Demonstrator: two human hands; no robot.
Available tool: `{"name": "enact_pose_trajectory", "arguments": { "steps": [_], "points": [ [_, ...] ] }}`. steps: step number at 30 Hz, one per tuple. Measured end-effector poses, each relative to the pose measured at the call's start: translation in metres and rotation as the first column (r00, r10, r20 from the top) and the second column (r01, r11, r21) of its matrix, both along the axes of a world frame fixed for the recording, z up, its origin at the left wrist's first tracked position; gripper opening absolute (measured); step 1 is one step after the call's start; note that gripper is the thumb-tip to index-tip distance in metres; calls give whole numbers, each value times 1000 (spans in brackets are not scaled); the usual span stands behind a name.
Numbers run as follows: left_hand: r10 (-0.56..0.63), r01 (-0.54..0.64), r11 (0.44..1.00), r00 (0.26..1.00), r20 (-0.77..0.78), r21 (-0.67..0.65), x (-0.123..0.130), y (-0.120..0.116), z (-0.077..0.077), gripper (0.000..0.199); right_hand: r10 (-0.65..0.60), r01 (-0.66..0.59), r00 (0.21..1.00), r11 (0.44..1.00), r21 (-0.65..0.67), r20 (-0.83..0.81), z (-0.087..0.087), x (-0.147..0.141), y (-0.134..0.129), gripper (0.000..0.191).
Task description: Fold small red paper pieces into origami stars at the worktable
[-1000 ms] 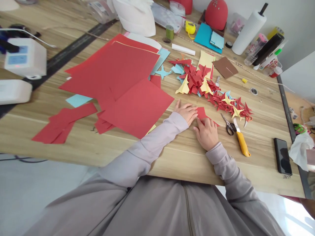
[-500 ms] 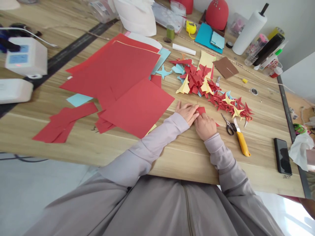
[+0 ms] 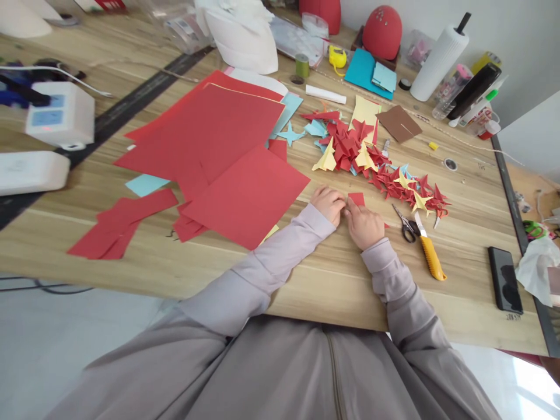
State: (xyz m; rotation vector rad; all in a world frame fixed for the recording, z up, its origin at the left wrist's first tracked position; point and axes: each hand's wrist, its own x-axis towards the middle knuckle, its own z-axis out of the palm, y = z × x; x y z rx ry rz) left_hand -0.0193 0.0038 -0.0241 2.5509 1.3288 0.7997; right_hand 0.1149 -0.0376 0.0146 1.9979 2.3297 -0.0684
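Note:
My right hand (image 3: 365, 224) pinches a small red paper square (image 3: 356, 199) at its near edge, and a red corner pokes out past the hand at the right. My left hand (image 3: 327, 205) lies curled on the wooden table (image 3: 306, 286) just beside it, fingertips at the paper's edge. Whether it grips the paper is hidden. Large red paper sheets (image 3: 245, 195) lie to the left of my hands. Beyond them is a heap of folded red and yellow paper shapes (image 3: 347, 146), and a trail of small red folded pieces (image 3: 406, 189) runs to the right.
Black-handled scissors (image 3: 408, 229) and a yellow utility knife (image 3: 431, 256) lie right of my hands, with a black phone (image 3: 505, 280) nearer the table's right edge. Cut red strips (image 3: 122, 230) lie at left. A white device (image 3: 59, 115), a white cylinder (image 3: 438, 63) and assorted supplies line the far side.
My hands have drawn closer together around the small red paper, with the left fingers curling in. The right hand has moved further up the table. The whole view has shifted slightly.

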Motion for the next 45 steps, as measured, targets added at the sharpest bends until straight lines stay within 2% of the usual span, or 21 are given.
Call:
{"name": "enact_pose_trajectory", "arguments": {
  "steps": [4, 7, 11, 15, 19, 23, 30, 33, 38, 40, 43, 45],
  "points": [
    [-106, 105, 987, 994, 8, 119, -1, -15, 3, 24, -12, 15, 1000, 995, -103, 22, 7, 1, 7, 45],
    [-192, 185, 969, 981, 25, 162, 3, -28, 4, 24, 2, 7, 999, 986, -165, 54, 11, 3, 10, 46],
    [-229, 227, 967, 973, 3, 116, 8, -31, 0, 24, 17, -3, 997, 984, -177, 75, 13, 4, 16, 45],
    [-274, 280, 957, 957, -93, 71, 8, -27, -1, 21, 8, 6, 997, 985, -174, 79, 14, 2, 22, 44],
    [-309, 332, 935, 934, -179, 121, 12, -31, 5, 19, -12, 27, 997, 981, -194, 78, 15, 0, 25, 44],
    [-317, 359, 921, 917, -244, 152, 20, -45, 9, 18, -21, 29, 999, 984, -178, 50, 11, 3, 28, 44],
    [-279, 317, 945, 911, -302, 82, 25, -58, 14, 16, -9, -7, 990, 994, -111, -144, 4, 20, 35, 39],
    [-271, 303, 950, 917, -292, 71, 24, -58, 17, 16, -6, -11, 988, 995, -104, -157, 2, 23, 27, 39],
    [-244, 268, 960, 945, -216, 86, 20, -54, 23, 19, 128, -135, 974, 990, -29, -187, -5, 23, 5, 38],
    [-193, 211, 972, 968, -162, 105, 18, -47, 24, 22, 173, -171, 971, 985, 23, -163, -8, 23, -2, 37],
    [-4, 12, 994, 997, -76, 106, 17, -33, 21, 30, 168, -160, 979, 984, 77, -115, -11, 20, -8, 34],
    [-26, 34, 996, 996, -89, 82, 18, -24, 18, 40, 140, -132, 986, 987, 92, -92, -11, 18, -10, 33]
  ]
}}
